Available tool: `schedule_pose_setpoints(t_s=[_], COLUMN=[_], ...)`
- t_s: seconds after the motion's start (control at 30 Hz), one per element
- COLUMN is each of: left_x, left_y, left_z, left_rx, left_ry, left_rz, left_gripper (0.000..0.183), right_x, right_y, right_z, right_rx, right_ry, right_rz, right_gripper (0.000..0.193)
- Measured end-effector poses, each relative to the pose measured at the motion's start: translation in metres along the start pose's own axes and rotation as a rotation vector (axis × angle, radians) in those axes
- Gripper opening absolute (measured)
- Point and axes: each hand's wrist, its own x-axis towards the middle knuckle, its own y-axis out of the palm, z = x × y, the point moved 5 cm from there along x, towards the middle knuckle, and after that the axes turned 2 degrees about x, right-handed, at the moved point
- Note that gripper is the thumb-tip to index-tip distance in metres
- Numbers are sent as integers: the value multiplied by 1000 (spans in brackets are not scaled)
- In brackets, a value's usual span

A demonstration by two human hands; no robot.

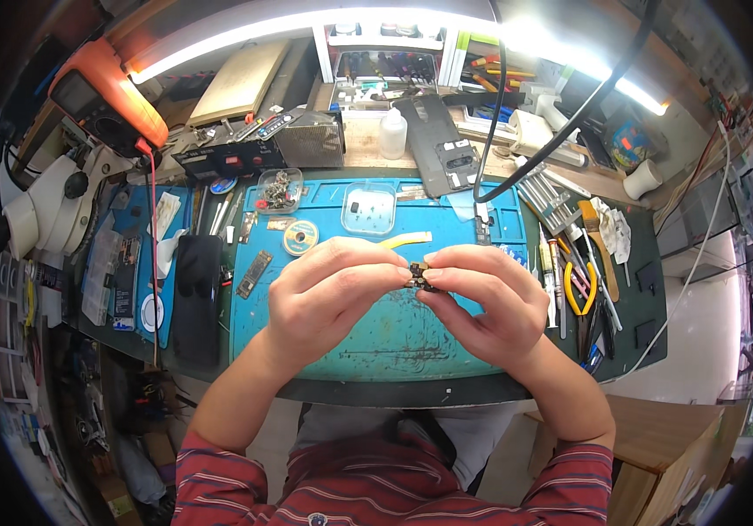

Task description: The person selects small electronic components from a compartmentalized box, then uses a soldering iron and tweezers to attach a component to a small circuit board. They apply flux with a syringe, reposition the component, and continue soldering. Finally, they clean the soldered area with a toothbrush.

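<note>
Both hands meet over the blue work mat (376,344), with a small dark electronic piece (418,275) held up between their fingertips. The left hand (319,296) has its grip pinching that piece from the left side, while the right hand (506,302) has its grip pinching it from the right (its finer details are too small to make out). Just behind the hands, a yellow strip (410,238) lies on the mat, near a solder spool (300,237) and a clear square box (381,221) with a small dark item in it. Left of the hands, a narrow circuit board (254,273) lies at a slant on the mat. Beyond the mat's left edge, a black phone-like slab (196,294) rests on the dark tabletop (376,394); to the right, yellow-handled pliers (588,291) lie near a flat wooden-handled brush (602,250). A white bottle (392,136) stands upright behind the mat, and an orange multimeter (122,105) is tilted at the far left.
</note>
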Motion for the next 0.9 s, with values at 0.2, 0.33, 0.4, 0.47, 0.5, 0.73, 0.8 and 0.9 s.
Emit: schedule_pose_setpoints(t_s=[0.2, 0.33, 0.4, 0.47, 0.5, 0.73, 0.8, 0.9], left_x=[-2, -17, -19, -28, -30, -41, -45, -54], left_y=[0, 12, 16, 24, 26, 37, 38, 38], left_z=[2, 20, 26, 32, 32, 41, 41, 44], left_rx=[9, -449, -802, -1003, -991, -1043, -1109, -1035], left_ry=[-51, -619, -859, -977, -993, -1180, -1262, -1258], left_rz=[0, -51, -17, 13, 25, 27, 13, -34], left_gripper=[25, 32, 35, 35, 34, 33, 36, 40], right_x=[1, 2, 1, -3, -4, -7, -6, -5], right_y=[0, 0, 2, 7, 10, 14, 15, 20], right_z=[0, -2, -5, -8, -9, -15, -14, -10], right_rx=[-12, -45, -48, -32, -25, -90, -120, -196], right_ry=[1, 7, 18, 64, 87, 146, 144, 117], right_rz=[-10, -27, -19, 6, 18, 51, 80, 112], right_gripper=[31, 32, 32, 27, 25, 25, 23, 21])
